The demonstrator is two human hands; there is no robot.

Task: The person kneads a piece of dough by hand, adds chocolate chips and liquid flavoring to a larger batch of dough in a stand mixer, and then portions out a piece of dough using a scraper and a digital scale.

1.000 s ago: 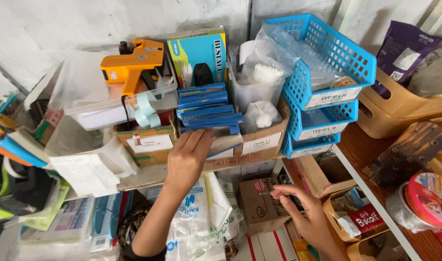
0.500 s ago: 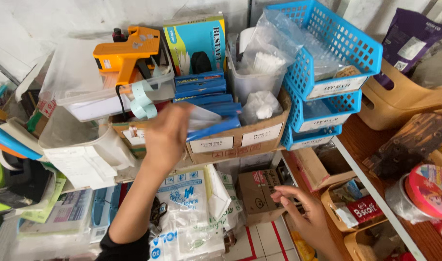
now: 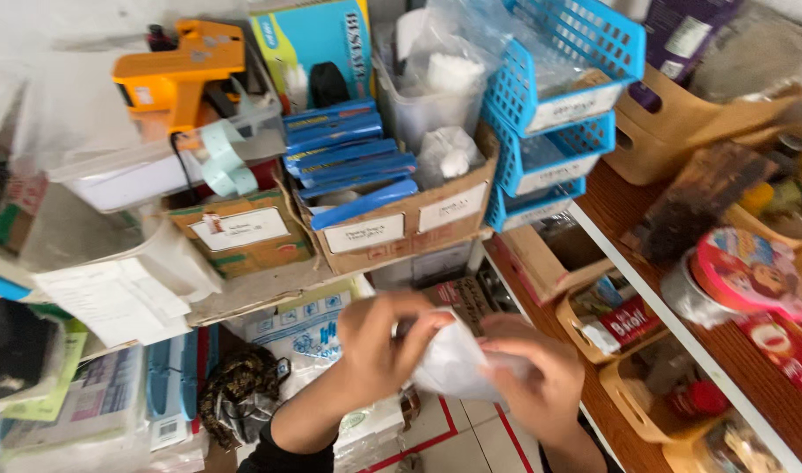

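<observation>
We note a small, thin white plastic bag (image 3: 453,363), crumpled and semi-transparent, held low in the centre of the head view, directly between both hands and below the cardboard box of blue flat packets (image 3: 353,162) on the shelf; its long axis runs roughly left to right, from one hand to the other. The left hand (image 3: 379,342) is curled shut on the bag's left edge, fingers pinching over the top. The right hand (image 3: 537,372) is closed under and around its right side, equally near.
</observation>
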